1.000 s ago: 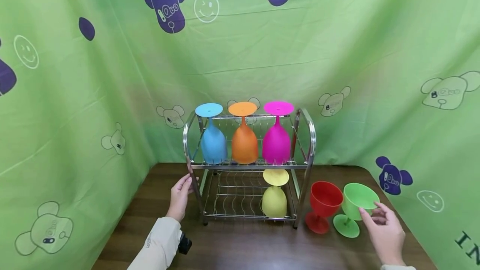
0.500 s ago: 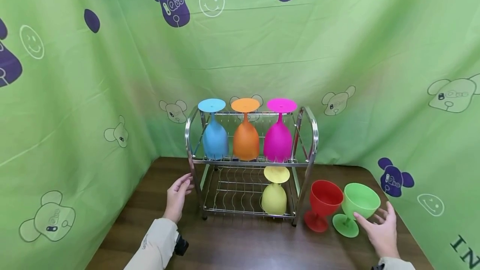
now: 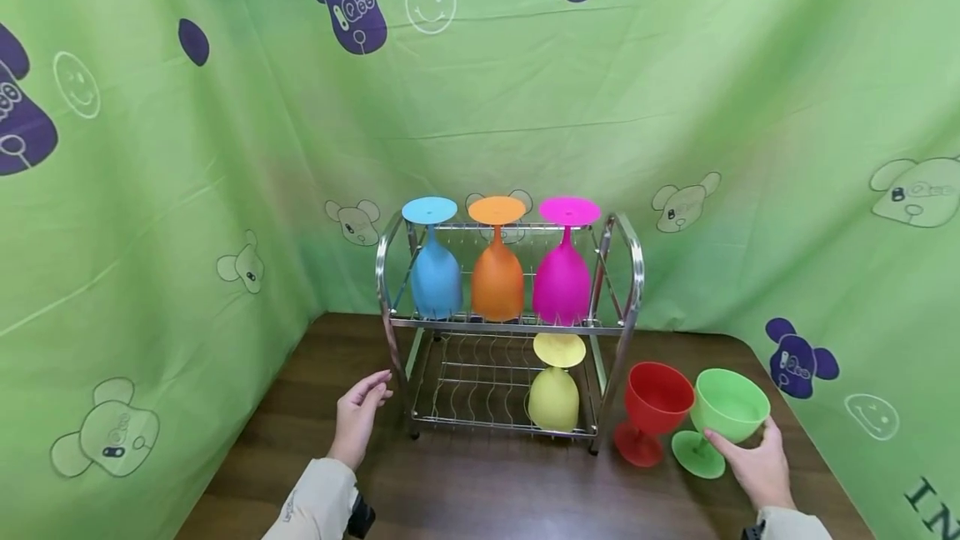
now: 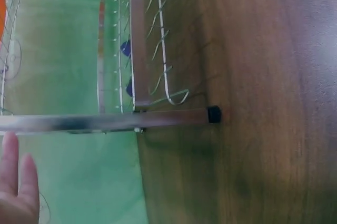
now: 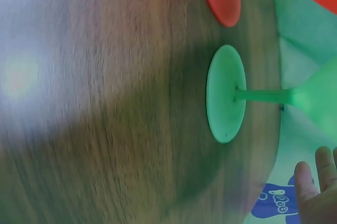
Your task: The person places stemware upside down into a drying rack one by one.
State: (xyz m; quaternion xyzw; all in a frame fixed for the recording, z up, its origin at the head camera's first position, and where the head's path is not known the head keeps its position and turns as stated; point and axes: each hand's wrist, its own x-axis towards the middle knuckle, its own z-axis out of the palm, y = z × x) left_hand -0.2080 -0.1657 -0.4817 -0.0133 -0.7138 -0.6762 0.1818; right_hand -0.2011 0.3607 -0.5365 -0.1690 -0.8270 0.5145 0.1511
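Beside the left post of a metal two-tier rack (image 3: 504, 327), my left hand (image 3: 356, 419) is raised with loosely bent fingers and holds nothing. In the left wrist view its fingertips (image 4: 9, 153) are close to the rack's post. At the right stands an upright light green goblet (image 3: 731, 400), its foot on the table. My right hand (image 3: 759, 461) is at the goblet's bowl, thumb on the near side and fingers on the right. In the right wrist view these fingers (image 5: 322, 174) look fairly straight beside the bowl; firm contact cannot be made out. A red goblet (image 3: 657, 398) stands just left of it.
Upside down on the upper tier are a blue goblet (image 3: 437, 277), an orange goblet (image 3: 497, 282) and a magenta goblet (image 3: 562, 282). A yellow goblet (image 3: 553, 398) is inverted on the lower tier's right side. Green printed cloth (image 3: 480, 107) surrounds the brown wooden table (image 3: 480, 494).
My right hand has moved lower and closer around the green goblet's bowl. My left hand has drawn slightly away from the rack's post. The head view has shifted a little.
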